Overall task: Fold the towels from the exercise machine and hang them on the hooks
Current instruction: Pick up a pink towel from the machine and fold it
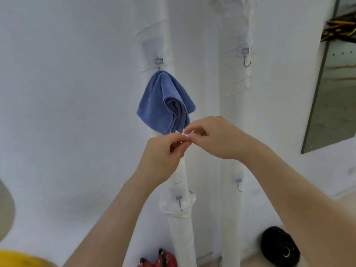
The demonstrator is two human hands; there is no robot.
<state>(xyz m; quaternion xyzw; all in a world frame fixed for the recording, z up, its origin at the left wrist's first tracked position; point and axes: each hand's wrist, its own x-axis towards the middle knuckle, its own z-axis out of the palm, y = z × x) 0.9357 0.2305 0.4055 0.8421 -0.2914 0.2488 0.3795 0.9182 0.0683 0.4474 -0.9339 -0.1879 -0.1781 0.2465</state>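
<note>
Left hand and right hand meet fingertip to fingertip, each grip pinched on small white scrap, identity unclear. Folded blue microfibre towel hangs just above, caught at top on upper-left metal hook so folds drape. Upper-right metal hook bare, likely for next towel.

I have both arms raised in front; my left hand and right hand meet, fingers curled, fingertips pinching a small white bit between them.
</note>
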